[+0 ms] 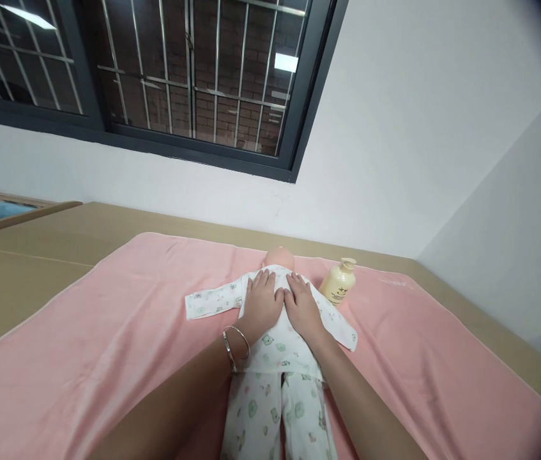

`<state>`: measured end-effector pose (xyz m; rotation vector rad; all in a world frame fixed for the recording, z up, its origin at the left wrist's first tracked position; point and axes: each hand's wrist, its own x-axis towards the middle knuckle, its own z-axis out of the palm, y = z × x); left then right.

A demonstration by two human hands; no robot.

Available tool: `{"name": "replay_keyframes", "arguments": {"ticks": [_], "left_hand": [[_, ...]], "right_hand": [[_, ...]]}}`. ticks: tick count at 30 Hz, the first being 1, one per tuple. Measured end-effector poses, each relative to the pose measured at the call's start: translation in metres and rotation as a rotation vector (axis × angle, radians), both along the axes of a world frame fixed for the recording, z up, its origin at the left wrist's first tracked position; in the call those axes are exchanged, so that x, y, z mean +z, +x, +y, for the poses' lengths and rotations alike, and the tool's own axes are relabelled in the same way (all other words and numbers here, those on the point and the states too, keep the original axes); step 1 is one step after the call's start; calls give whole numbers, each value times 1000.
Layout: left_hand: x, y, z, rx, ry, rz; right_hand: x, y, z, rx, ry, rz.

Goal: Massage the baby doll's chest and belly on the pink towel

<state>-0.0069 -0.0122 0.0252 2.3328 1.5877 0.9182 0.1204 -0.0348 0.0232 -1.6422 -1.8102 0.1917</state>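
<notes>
A baby doll point(278, 257) lies on its back on a pink towel point(107, 332), dressed in a white printed top and trousers point(274, 409). My left hand point(261, 301) rests flat on the doll's chest, fingers together, with a silver bangle on the wrist. My right hand point(301, 305) lies flat beside it on the chest, thumbs nearly touching. Neither hand grips anything. The doll's sleeves spread out to either side.
A cream lotion bottle point(338, 282) stands on the towel just right of the doll's head. The towel covers a tan surface point(35, 255) against a white wall. A barred dark window point(179, 76) is above.
</notes>
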Motion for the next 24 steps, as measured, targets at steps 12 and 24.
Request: {"name": "replay_keyframes", "arguments": {"ticks": [12, 24], "left_hand": [[0, 3, -5, 57, 9, 0], [-2, -2, 2, 18, 35, -61]], "right_hand": [[9, -5, -7, -58, -37, -199], [15, -11, -12, -102, -23, -351]]}}
